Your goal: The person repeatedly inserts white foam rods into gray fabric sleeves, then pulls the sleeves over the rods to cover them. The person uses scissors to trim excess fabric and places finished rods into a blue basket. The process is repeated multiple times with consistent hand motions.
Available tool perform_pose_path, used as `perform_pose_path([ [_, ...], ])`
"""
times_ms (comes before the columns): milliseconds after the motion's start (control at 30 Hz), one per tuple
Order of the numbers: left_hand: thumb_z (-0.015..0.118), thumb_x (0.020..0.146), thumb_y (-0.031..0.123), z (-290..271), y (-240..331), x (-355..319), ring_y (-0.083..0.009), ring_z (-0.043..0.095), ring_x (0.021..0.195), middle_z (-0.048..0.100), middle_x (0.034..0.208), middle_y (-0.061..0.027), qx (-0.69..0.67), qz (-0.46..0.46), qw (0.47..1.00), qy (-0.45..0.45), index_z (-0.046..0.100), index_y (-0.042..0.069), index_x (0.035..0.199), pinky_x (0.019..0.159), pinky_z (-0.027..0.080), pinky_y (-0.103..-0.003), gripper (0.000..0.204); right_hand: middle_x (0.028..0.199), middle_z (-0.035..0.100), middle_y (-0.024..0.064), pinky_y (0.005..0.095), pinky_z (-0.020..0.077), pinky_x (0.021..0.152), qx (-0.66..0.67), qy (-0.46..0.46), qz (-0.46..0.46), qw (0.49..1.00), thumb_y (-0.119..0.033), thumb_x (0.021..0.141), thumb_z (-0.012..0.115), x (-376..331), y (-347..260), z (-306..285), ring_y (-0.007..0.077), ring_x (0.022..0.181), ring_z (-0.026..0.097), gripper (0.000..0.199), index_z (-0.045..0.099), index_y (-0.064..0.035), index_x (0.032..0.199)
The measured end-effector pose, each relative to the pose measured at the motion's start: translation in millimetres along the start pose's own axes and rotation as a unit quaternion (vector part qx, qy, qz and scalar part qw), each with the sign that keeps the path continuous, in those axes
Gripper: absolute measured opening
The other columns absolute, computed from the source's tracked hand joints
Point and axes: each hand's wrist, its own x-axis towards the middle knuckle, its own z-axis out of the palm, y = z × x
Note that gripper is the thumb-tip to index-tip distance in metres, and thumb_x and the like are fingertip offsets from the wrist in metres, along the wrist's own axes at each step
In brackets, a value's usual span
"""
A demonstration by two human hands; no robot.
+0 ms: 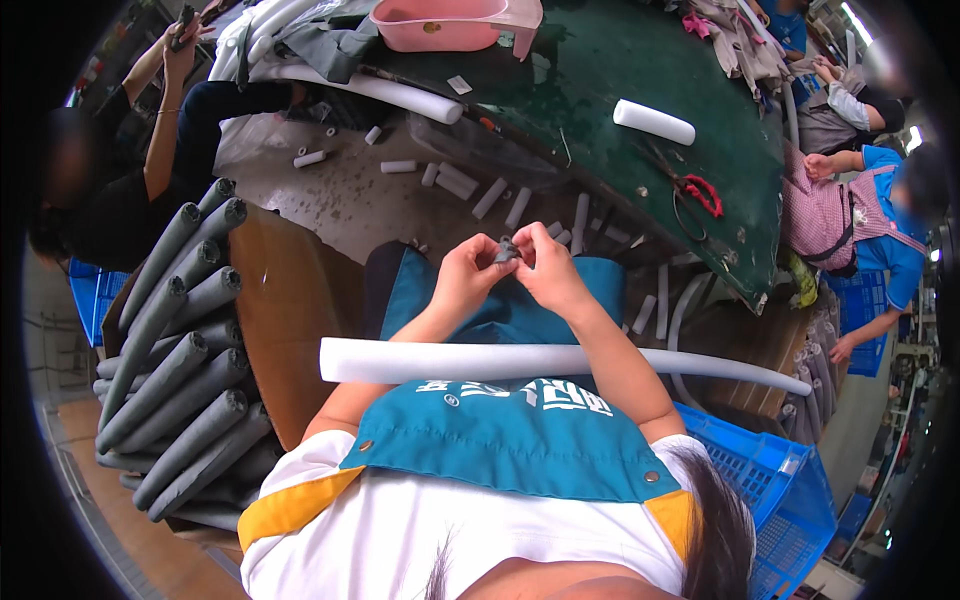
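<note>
My left hand [468,272] and my right hand [550,270] meet in front of me above my lap. The fingertips of both pinch a small bunched piece of dark grey cloth [507,250]; its full shape is hidden by the fingers. A long white foam tube [460,360] lies crosswise against my teal apron [490,440]. It passes over my left forearm and behind my right one, its thinner-looking end reaching far to the right.
Grey cloth-covered tubes [185,300] are stacked beside a cardboard box [285,310] at left. The green table [570,100] holds red-handled scissors [690,190], a short foam tube [653,122] and a pink basin [440,25]. A blue crate [770,470] stands right. Other people sit nearby.
</note>
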Motion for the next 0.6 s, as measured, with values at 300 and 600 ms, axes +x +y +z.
perform_pose_path([
  [300,0.066,0.092,0.014,-12,-6,7,-0.0112,0.062,0.089,0.066,0.094,-0.0043,-0.244,-0.075,0.966,-0.040,0.061,0.003,0.106,0.084,0.052,-0.024,0.019,0.069,0.055,-0.0002,0.0241,0.0430,0.059,0.148,0.047,0.015,0.988,0.005,0.081,0.063,19,27,1,0.0066,0.066,0.052,0.014,0.054,-0.0043,0.076],
  [600,0.068,0.088,0.004,-7,0,11,-0.0115,0.062,0.080,0.068,0.087,-0.0045,-0.055,-0.017,0.998,-0.034,0.064,0.000,0.104,0.076,0.053,-0.026,0.017,0.067,0.043,-0.0054,0.0214,0.0390,0.057,0.136,0.011,0.046,0.990,0.009,0.078,0.064,14,21,0,0.0037,0.065,0.044,0.027,0.044,-0.0086,0.073],
])
